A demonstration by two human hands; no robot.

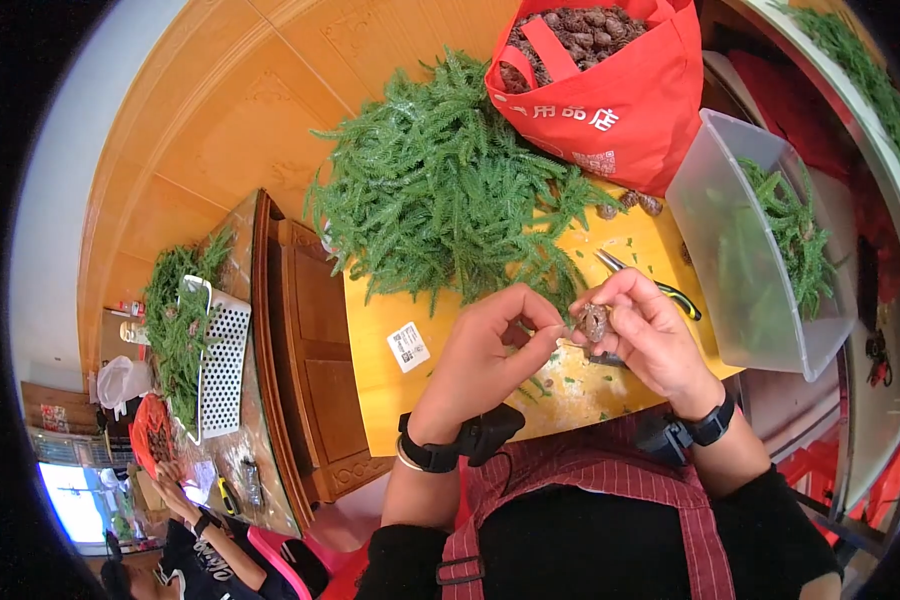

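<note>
Over the yellow table (375,395), my right hand (660,335) holds a small brown pine cone (595,322) between thumb and fingers. My left hand (495,350) pinches close beside the cone, thumb against fingertips; whatever it grips is too small to make out. Pliers with black and yellow-green handles (682,300) lie just beyond my right hand. A large heap of green artificial fir sprigs (440,190) covers the table's far side. Several loose pine cones (650,205) rest by the red bag, and green bits are scattered under my hands.
A red bag (625,135) full of pine cones stands at the back. To the right is a clear plastic bin (725,260) with sprigs inside. A white label (408,346) lies at left. Further left, another person's hand (175,495) works by a white perforated basket (225,370).
</note>
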